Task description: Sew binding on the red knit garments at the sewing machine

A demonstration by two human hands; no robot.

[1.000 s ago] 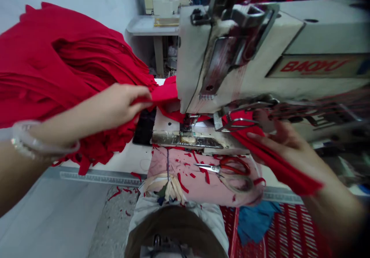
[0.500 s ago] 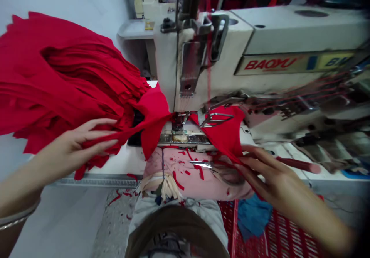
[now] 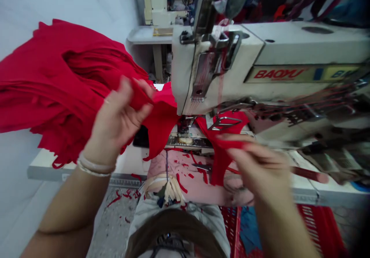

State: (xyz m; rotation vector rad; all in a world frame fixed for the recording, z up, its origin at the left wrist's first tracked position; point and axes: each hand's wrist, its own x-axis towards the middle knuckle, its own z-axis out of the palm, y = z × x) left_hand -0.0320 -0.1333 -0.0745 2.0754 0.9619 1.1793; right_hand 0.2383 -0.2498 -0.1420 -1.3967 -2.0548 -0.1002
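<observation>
The fingers of the left hand [image 3: 118, 115] were closed in a narrow pinch on a band of red knit fabric [image 3: 141, 96]. The blurred fingers of the right hand [image 3: 257, 165] also looked pinched, on a red strip [image 3: 231, 145] lying across the machine bed. Both pieces ran into one length of cloth, which passed beneath the presser foot [image 3: 185, 129] of a BAOYU sewing machine [image 3: 303, 73]. A large bundle of red fabric strips [image 3: 58, 84] hung off the tabletop [image 3: 46, 169] beyond the left hand. Below the right hand, steel scissors with red handles [image 3: 202, 167] lay partly hidden on a pink apron [image 3: 196, 184] scattered with red scraps. A blue cloth [image 3: 248, 227] lay in a red plastic crate [image 3: 320, 227] at the lower right, and another sewing machine [image 3: 167, 3] stood behind.
</observation>
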